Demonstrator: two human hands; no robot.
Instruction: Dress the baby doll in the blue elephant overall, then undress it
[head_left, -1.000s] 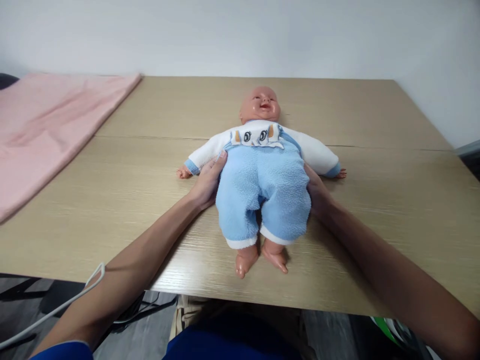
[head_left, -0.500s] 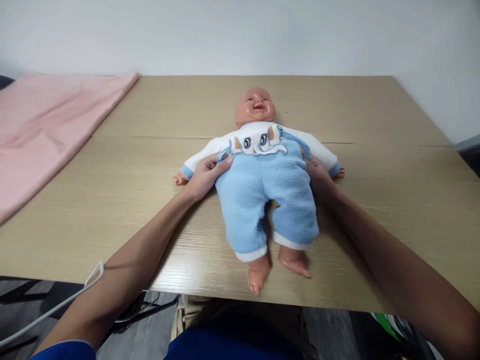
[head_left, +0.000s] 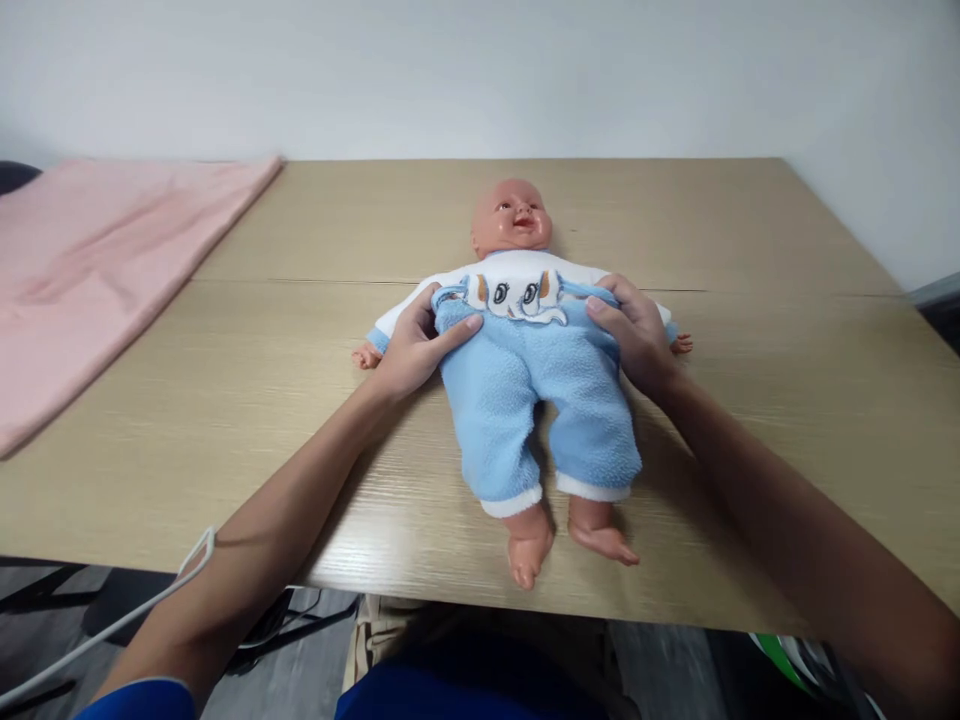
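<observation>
A baby doll [head_left: 512, 220] lies on its back on the table, feet toward me, arms spread out. It wears a white long-sleeved top and light blue fleece overalls [head_left: 555, 365] with white leg cuffs and an elephant face on the bib. My left hand [head_left: 420, 340] grips the overalls' waist on the left, thumb on the front of the fabric, other fingers partly hidden at the side. On the opposite side, my right hand [head_left: 634, 335] holds the waist by a blue strap, thumb on top. Both hands are closed on the overalls.
The wooden table [head_left: 240, 400] has a seam running across it. A pink cloth [head_left: 120, 270] lies over its left side. Along the back stands a white wall [head_left: 480, 80]. A white cable [head_left: 112, 625] crosses my left forearm.
My right hand has come up from the overalls' side, and its thumb now lies on the front at the waist. My left thumb reaches slightly further inward. The bib sits a little lower.
</observation>
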